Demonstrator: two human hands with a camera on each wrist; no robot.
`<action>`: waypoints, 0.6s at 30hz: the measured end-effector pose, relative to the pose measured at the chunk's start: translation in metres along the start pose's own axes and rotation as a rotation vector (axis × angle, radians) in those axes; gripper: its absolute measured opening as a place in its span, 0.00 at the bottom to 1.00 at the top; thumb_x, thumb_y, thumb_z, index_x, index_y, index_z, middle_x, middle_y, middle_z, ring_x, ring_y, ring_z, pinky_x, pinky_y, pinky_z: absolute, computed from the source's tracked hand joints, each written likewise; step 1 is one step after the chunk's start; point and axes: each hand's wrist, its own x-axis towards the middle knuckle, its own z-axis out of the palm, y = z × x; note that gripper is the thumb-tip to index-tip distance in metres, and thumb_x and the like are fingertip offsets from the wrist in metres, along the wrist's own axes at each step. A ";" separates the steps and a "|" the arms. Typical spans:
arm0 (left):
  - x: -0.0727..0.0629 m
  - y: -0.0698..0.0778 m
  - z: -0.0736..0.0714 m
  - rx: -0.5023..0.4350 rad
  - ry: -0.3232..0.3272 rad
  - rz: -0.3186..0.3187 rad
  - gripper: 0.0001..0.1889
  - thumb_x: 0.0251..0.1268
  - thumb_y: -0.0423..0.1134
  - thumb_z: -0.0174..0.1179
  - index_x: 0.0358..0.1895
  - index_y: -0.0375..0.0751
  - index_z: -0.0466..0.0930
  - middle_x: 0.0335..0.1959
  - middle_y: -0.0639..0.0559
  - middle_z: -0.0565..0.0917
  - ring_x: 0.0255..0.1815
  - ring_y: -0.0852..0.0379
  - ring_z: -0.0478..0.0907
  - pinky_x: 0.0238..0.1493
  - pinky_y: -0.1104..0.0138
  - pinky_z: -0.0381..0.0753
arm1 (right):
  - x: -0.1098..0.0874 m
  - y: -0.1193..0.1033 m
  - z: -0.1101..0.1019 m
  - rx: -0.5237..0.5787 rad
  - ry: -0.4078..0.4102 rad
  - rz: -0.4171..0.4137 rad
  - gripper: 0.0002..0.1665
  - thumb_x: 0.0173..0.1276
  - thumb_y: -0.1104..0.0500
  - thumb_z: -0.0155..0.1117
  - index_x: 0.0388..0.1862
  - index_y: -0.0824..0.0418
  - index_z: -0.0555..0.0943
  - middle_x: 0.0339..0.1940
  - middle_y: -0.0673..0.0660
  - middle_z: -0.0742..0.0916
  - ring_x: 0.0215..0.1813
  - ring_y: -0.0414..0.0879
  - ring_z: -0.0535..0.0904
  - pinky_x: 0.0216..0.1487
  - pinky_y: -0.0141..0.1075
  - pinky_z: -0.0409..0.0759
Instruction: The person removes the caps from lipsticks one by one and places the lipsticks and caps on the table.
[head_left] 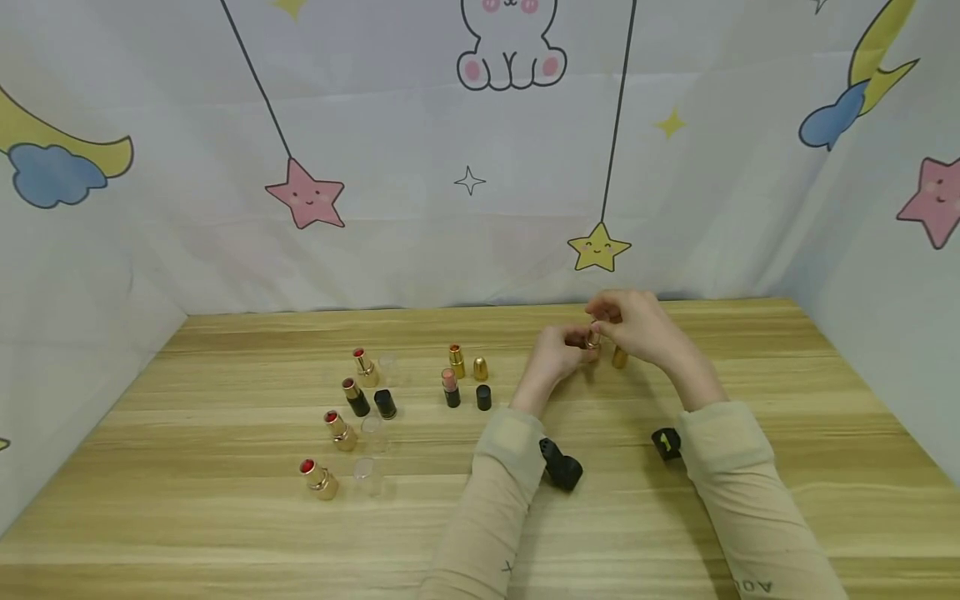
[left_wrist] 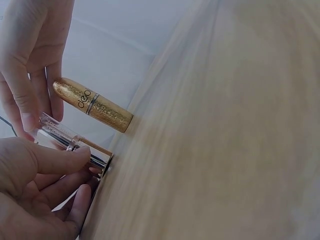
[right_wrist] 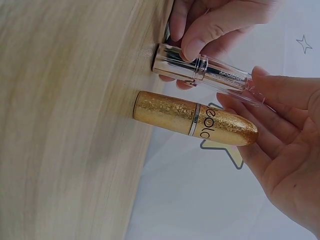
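A shiny lipstick tube stands upright on the table, topped by a clear cap. My left hand pinches its metallic base between thumb and fingers. Above it, my right hand holds the upper end of the clear cap with thumb and fingertips. The cap sits on the tube; whether it is fully seated I cannot tell. Just to the right stands a closed gold lipstick with lettering on its side, close to the right hand's fingers in the right wrist view.
Left on the table, open lipsticks with red tips stand in a column beside clear caps and a black cap. Nearer the middle are a gold lipstick, gold cap, pink lipstick and black cap. A printed curtain hangs behind.
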 end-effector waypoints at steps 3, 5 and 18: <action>0.000 0.000 0.000 0.002 0.000 -0.001 0.14 0.57 0.30 0.67 0.48 0.38 0.85 0.44 0.45 0.87 0.47 0.53 0.82 0.48 0.69 0.78 | 0.000 0.000 0.000 -0.004 0.001 0.000 0.13 0.68 0.64 0.60 0.50 0.66 0.80 0.46 0.64 0.86 0.50 0.57 0.83 0.52 0.51 0.78; 0.000 0.000 0.000 0.004 0.002 -0.003 0.14 0.57 0.31 0.67 0.47 0.38 0.85 0.44 0.45 0.87 0.47 0.53 0.81 0.48 0.69 0.78 | 0.000 0.000 0.000 -0.007 0.005 -0.001 0.13 0.68 0.64 0.60 0.50 0.66 0.81 0.46 0.64 0.87 0.49 0.57 0.83 0.52 0.51 0.78; 0.000 -0.001 -0.002 0.004 -0.011 0.005 0.13 0.57 0.32 0.67 0.47 0.38 0.86 0.43 0.45 0.87 0.45 0.55 0.81 0.48 0.70 0.77 | 0.001 0.001 0.001 -0.017 0.013 -0.024 0.13 0.68 0.65 0.60 0.50 0.67 0.81 0.45 0.65 0.87 0.49 0.57 0.83 0.52 0.51 0.79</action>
